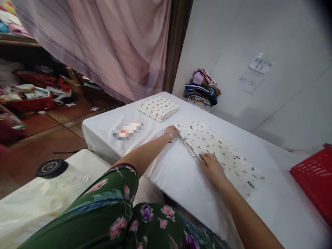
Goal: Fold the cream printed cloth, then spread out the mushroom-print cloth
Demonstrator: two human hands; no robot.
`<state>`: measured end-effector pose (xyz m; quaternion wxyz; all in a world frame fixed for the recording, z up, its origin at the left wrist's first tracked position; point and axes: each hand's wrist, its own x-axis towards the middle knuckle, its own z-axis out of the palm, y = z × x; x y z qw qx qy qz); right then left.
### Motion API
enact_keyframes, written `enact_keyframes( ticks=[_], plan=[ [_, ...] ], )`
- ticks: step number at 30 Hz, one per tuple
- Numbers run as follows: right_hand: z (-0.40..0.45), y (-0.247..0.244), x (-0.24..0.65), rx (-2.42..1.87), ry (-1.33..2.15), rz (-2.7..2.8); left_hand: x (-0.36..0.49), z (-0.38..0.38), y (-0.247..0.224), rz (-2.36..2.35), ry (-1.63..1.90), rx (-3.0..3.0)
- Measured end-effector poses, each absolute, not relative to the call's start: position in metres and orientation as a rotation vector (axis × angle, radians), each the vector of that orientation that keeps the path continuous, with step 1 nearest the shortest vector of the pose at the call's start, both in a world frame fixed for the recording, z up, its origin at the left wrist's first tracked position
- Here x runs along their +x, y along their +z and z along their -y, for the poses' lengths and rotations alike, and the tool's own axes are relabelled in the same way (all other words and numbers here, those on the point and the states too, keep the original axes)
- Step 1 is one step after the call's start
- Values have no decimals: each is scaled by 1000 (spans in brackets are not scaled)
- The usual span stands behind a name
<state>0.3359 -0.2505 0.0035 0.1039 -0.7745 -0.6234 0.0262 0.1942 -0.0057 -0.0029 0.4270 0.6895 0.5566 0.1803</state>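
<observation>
A white cloth with small grey-green prints [220, 148] lies folded lengthwise on the white-covered table [181, 169]. My left hand [172, 131], with a bracelet at the wrist, pinches the cloth's near left corner. Farther right along the same near edge, my right hand [211, 166] grips the layered edge between thumb and fingers. Beyond my left hand sits a second patterned cloth [158, 108], folded into a neat rectangle and touched by neither hand.
A blurred-out item [128, 129] rests at the table's left. A red basket [315, 180] stands at the right edge. Folded clothes [201, 90] are piled by the wall. A black round lid [52, 168] sits on the lower left surface. A pink curtain [124, 45] hangs behind.
</observation>
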Motion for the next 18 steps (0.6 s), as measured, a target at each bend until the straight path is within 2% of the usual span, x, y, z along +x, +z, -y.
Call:
enact_keyframes(
  ticks=[12,18],
  plan=[
    [179,6,313,-2434,75,1829,202,-10,0,-1253,577,1628],
    [164,3,316,-2329,144,1775,193,-20,-12,-1277,543,1623]
  ],
)
